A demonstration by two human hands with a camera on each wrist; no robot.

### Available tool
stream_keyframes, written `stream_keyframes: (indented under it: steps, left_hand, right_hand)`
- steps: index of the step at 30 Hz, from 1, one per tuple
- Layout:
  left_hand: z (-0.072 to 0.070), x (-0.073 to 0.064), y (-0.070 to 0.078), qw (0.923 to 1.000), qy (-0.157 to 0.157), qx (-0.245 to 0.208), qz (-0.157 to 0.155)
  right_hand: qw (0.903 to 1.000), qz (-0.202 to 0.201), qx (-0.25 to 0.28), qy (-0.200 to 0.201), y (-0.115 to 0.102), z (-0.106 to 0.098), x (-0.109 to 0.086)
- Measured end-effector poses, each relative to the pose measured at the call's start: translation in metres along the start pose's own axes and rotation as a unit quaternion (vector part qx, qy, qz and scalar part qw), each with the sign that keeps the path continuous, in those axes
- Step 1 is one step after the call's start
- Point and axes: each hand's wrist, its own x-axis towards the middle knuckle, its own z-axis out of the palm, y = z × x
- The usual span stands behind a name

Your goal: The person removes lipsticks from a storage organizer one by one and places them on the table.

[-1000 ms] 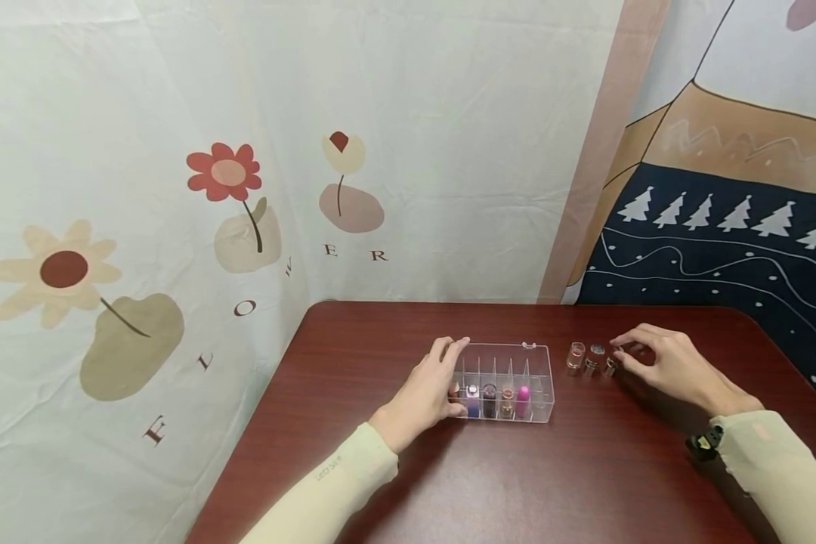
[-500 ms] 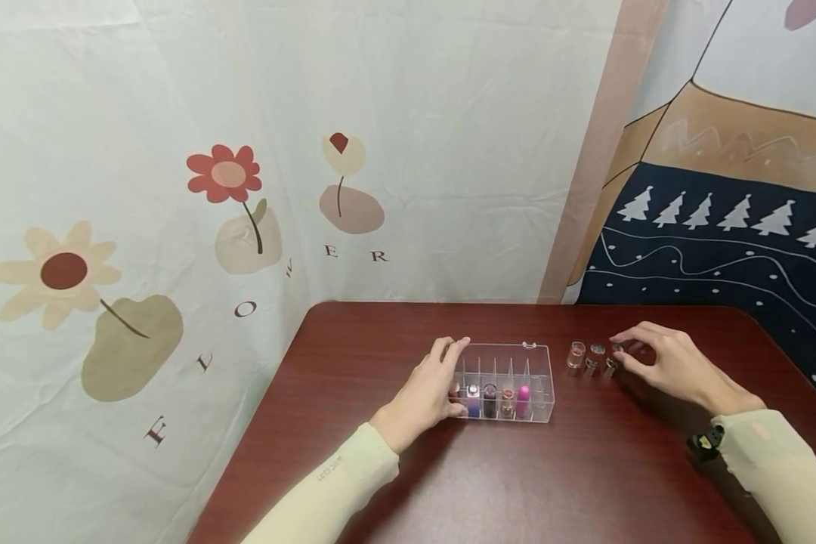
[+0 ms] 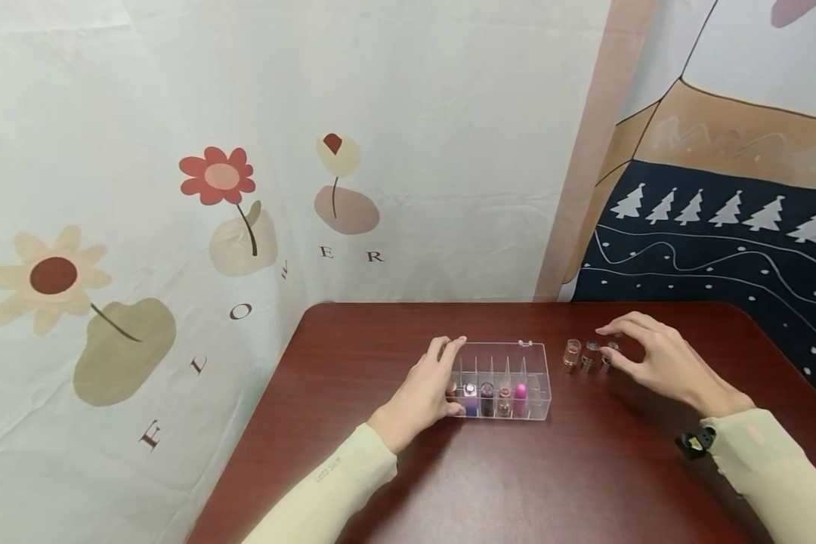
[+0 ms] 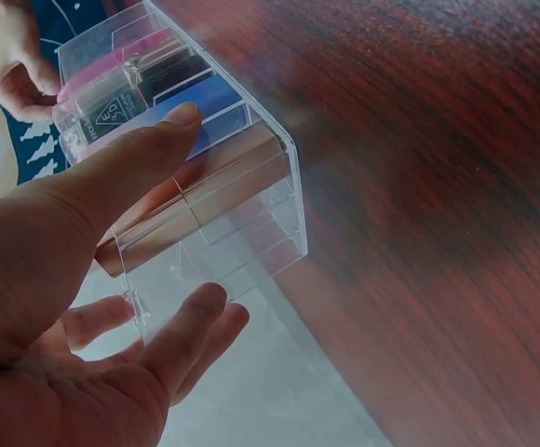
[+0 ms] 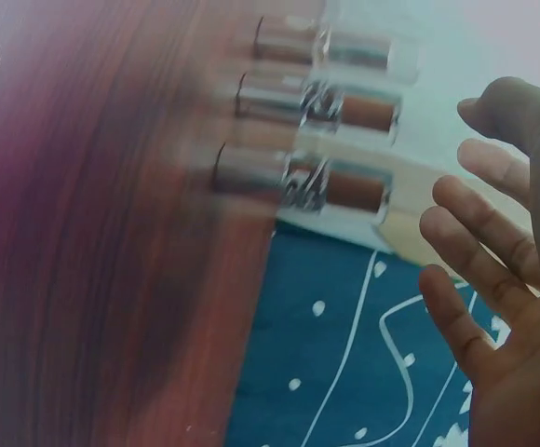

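Observation:
My left hand (image 3: 415,393) holds the left end of a clear divided plastic box (image 3: 548,378), thumb on its front and fingers behind. Lipsticks stand in its front row, among them a blue one (image 3: 471,406) and a bright pink one (image 3: 520,400). In the left wrist view a copper-coloured tube (image 4: 228,191) sits beside the thumb. Right of the box stand three clear-cased lipstick tubes (image 3: 571,355) with silver bands. My right hand (image 3: 666,363) hovers at the rightmost tube, thumb and fingers apart; the right wrist view shows a gap between fingertips and tubes (image 5: 363,114).
Several compartments in the box's back row hold nothing visible. The dark red wooden table (image 3: 489,476) runs back to a pale printed cloth (image 3: 449,189). A dark blue tree-patterned cloth (image 3: 721,257) hangs at the right.
My right hand has shifted slightly left, and its thumb and fingers have spread wider around the rightmost tube. The head view has turned a little. My left hand stays on the box.

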Motion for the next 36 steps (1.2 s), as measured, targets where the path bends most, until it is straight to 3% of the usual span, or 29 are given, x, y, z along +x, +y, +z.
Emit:
stream_keyframes:
  steps: [12, 21, 27, 36]
  left_hand:
    - [0.002, -0.001, -0.003, 1.0, -0.002, 0.008, 0.003]
    - [0.001, -0.001, -0.002, 0.9999, -0.008, 0.013, -0.001]
    - [0.001, 0.0, 0.001, 0.9997, -0.015, 0.017, -0.01]
    - [0.0, 0.001, 0.003, 0.9996, -0.018, 0.014, -0.019]
  right_hand:
    - [0.9979, -0.06, 0.022, 0.011, -0.044, 0.01, 0.01]
    - [0.9931, -0.109, 0.039, -0.019, -0.079, 0.026, 0.022]
    - [0.9863, -0.151, 0.026, -0.06, -0.089, 0.036, 0.024]
    - [0.9789, -0.189, -0.007, -0.078, -0.098, 0.041, 0.032]
